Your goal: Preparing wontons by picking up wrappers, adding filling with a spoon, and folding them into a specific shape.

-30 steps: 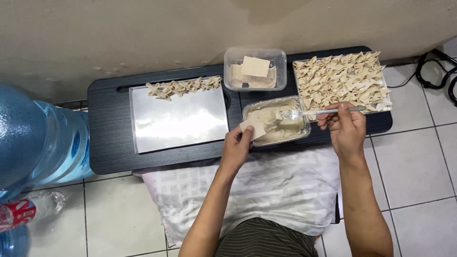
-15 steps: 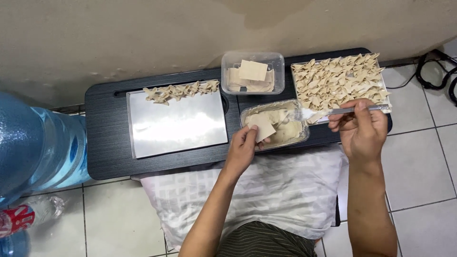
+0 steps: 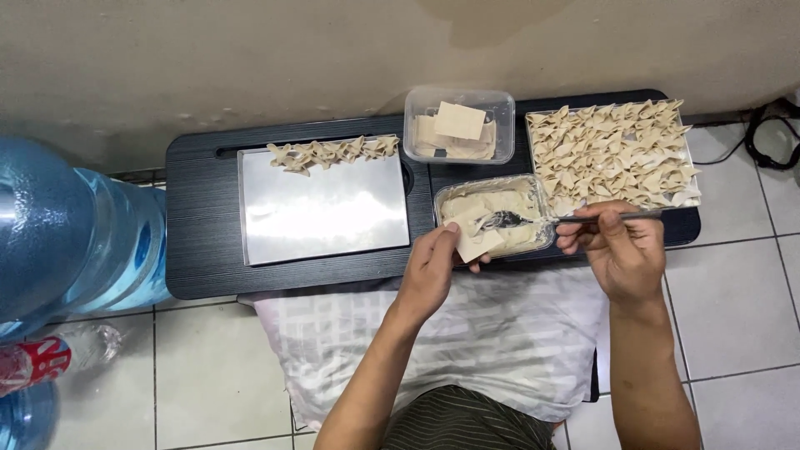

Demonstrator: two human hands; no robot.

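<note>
Over the filling tub: both my hands meet at the near edge of the black surface (image 3: 200,250).
Spoon axis: the spoon (image 3: 533,220) lies nearly level, long axis running left to right, bowl pointing left into the filling, handle trailing right.
Right grip: my right hand (image 3: 621,250) has fingers pressed together, pinching the spoon handle; the bowl sits well left of my fingers.
Left grip: my left hand (image 3: 433,267) pinches one square wrapper (image 3: 473,240) between thumb and fingers; it sticks out to the right of my fingertips, just under the spoon bowl, over the tub's near rim.
Filling tub: one clear tub of pale filling (image 3: 492,213), between my hands.
Wrapper tub: one clear tub of stacked wrappers (image 3: 458,125), behind the filling tub.
Trays: two; the right tray (image 3: 692,179) is crowded with folded dumplings, too many to count; the left metal tray (image 3: 325,217) carries one short row of folded dumplings (image 3: 332,152) along its far edge.
Floor: one large blue water jug (image 3: 67,233) at left, a pillow (image 3: 500,333) near me.
</note>
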